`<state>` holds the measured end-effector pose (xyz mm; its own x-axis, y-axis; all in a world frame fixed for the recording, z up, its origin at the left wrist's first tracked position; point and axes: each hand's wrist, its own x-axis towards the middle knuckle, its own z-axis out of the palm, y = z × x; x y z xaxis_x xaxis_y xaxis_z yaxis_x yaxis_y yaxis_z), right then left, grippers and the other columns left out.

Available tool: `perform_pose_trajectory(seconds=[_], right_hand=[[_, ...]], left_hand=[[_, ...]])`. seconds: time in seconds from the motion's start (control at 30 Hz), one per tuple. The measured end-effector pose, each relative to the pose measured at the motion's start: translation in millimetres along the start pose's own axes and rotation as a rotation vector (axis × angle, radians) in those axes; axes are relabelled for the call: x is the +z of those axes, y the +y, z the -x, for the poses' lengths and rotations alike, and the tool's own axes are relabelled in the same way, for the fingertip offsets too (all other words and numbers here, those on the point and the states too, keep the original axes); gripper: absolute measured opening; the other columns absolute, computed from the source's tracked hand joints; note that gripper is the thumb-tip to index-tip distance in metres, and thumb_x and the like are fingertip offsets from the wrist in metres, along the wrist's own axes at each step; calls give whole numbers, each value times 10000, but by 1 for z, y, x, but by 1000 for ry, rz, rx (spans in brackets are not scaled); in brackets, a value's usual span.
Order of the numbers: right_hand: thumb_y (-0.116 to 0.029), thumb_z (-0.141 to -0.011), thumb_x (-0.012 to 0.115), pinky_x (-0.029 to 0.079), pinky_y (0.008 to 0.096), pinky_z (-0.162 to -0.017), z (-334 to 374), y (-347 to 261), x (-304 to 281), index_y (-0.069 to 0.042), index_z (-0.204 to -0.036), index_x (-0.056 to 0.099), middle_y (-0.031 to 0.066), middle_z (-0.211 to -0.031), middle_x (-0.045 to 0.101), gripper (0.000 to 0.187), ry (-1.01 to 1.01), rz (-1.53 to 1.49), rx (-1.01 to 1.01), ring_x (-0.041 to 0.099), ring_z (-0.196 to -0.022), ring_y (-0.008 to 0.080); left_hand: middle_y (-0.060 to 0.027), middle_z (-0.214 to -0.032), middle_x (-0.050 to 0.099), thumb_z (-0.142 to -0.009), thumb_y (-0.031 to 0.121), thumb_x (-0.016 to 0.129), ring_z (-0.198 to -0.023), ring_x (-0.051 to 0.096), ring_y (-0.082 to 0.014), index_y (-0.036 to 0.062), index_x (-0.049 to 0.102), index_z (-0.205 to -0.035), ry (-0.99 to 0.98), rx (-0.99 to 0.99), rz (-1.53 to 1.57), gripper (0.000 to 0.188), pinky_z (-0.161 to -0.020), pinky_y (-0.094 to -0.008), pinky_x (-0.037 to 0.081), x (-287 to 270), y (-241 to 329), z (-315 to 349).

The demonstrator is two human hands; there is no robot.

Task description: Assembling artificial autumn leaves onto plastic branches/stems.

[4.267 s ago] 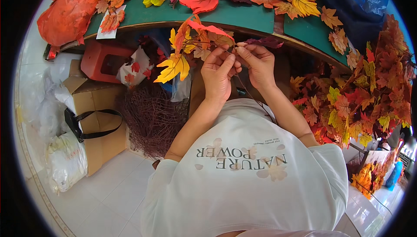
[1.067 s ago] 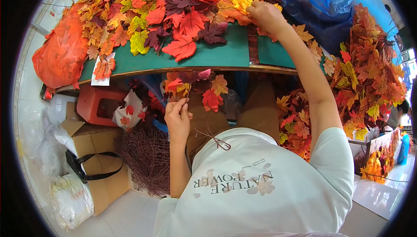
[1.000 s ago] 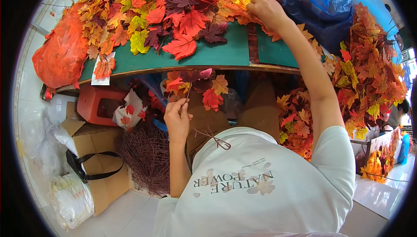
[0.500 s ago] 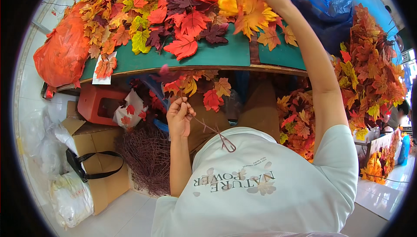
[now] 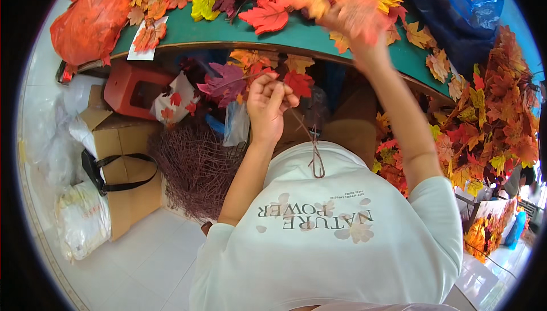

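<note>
My left hand (image 5: 269,105) is closed around a thin brown wire stem (image 5: 312,134), its looped lower end hanging in front of my shirt. Artificial maple leaves fan out beyond my fingers: a purple one (image 5: 224,83), a red one (image 5: 300,83) and orange ones behind. Over the front edge of the green table, my right hand (image 5: 356,26) is smeared by motion. Blurred orange-red artificial maple leaves (image 5: 364,15) move with it, seemingly gripped in its fingers. Just beyond lies the heap of loose red, yellow and orange leaves (image 5: 270,17).
Below the green table (image 5: 188,26) stand a red plastic stool (image 5: 131,90), a bundle of brown stems (image 5: 196,168) and a cardboard box (image 5: 128,157). An orange bag (image 5: 91,20) lies at the table's left end, a blue bag (image 5: 461,12) at the right. Finished-looking leaf bunches (image 5: 496,111) hang at right.
My right hand has come back from the heap toward the table's front edge, leaves moving with it. My left hand has shifted up and right with its stem. The whole view has shifted.
</note>
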<state>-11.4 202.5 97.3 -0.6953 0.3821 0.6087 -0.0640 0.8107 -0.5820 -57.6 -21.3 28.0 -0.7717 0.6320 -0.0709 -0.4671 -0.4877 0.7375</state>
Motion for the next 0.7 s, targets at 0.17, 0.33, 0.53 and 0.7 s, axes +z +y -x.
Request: perform_pose_trajectory(seconds=[0.17,0.33,0.53,0.7], right_hand=[[-13,-791,657,529,276,-633,73,-69,53,14,-908,589,77,-849,628,138,162,-1016,720,631,-746,158],[-16,-801,663,456,209,-519,94,-66,67,15,-887,628,30,-758,627,98,227,-1069,808,577,-637,86],[-43,-798,679,416,199,-471,99,-65,68,4,-883,631,24,-756,630,108,187,-1134,817,541,-589,68],[-52,-806,675,401,187,-471,107,-66,75,-11,-877,620,9,-749,613,99,219,-1082,786,524,-589,56]], left_hand=[[-83,-816,590,-893,30,523,-639,615,-159,29,423,-1075,-48,57,-101,208,-583,-262,529,15,-5,3],[-86,-816,604,-894,39,524,-637,610,-167,29,435,-1079,-46,88,-89,205,-571,-252,513,18,-12,7],[-83,-833,597,-892,21,518,-637,599,-152,19,437,-1078,-44,126,-119,203,-567,-249,503,20,-15,7],[-68,-820,577,-895,24,518,-614,568,-131,18,439,-1066,24,160,-128,188,-537,-229,465,19,-23,7]])
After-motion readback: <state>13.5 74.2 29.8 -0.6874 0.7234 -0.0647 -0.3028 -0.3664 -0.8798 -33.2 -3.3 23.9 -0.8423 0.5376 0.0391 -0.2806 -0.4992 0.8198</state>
